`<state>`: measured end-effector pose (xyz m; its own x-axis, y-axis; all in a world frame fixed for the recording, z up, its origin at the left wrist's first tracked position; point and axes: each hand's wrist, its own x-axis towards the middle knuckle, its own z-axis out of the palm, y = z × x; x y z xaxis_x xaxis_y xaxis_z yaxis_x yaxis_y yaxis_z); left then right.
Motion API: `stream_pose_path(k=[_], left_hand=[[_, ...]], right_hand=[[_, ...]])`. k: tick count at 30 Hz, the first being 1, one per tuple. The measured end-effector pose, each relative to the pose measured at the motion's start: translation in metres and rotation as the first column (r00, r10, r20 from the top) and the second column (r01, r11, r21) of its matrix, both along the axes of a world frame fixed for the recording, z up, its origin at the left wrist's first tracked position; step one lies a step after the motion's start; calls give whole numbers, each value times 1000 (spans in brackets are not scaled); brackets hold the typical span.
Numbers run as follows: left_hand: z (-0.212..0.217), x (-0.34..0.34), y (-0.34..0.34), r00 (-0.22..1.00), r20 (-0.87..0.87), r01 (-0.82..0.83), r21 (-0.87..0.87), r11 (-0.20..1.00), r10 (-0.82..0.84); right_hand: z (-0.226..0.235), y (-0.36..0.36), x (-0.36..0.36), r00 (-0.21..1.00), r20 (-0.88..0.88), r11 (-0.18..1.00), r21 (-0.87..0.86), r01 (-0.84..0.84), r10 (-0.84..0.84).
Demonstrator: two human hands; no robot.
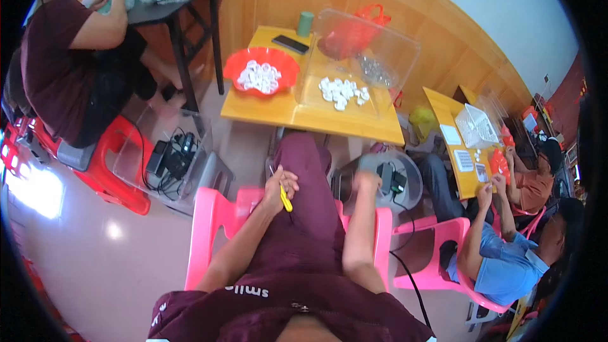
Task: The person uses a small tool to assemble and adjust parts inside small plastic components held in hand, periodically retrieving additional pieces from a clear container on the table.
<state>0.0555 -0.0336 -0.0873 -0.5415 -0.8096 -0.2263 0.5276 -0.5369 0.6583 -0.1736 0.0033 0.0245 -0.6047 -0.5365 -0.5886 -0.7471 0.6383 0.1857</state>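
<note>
My left hand (280,189) rests over my left thigh, its fingers curled round a slim tool with a yellow handle (286,199). A thin metal-looking tip shows past the fingers; the tool's exact kind is unclear. Low on the right, my right hand (367,181) is blurred by motion at the rim of a clear round tub (411,185). Its fingers are too smeared to read. A black device with a cable (398,182) sits in that tub. On the table ahead are a red scalloped bowl (292,71) of white pieces and a pile of white parts (341,92).
A clear plastic bin (405,57) lies on the table (266,109), near a phone (291,44), green cylinder (304,23) and red bag (358,28). Another clear bin (130,152) holds black devices. Co-workers sit left (60,69) and right (506,272); a black cable (415,288) hangs right.
</note>
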Motion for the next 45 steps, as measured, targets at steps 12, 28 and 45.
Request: stream_pose_path(k=[12,28,45], left_hand=[[29,2,-2,998,-10,-61,16,998,61],[131,-72,-93,790,362,28,-827,561,494],[86,-187,-181,471,464,637,-767,75,751]], right_hand=[[-10,18,96,811,339,147,-940,307,478],[-53,8,136,776,434,94,-892,443,457],[-50,11,87,-176,901,400,3,916,397]])
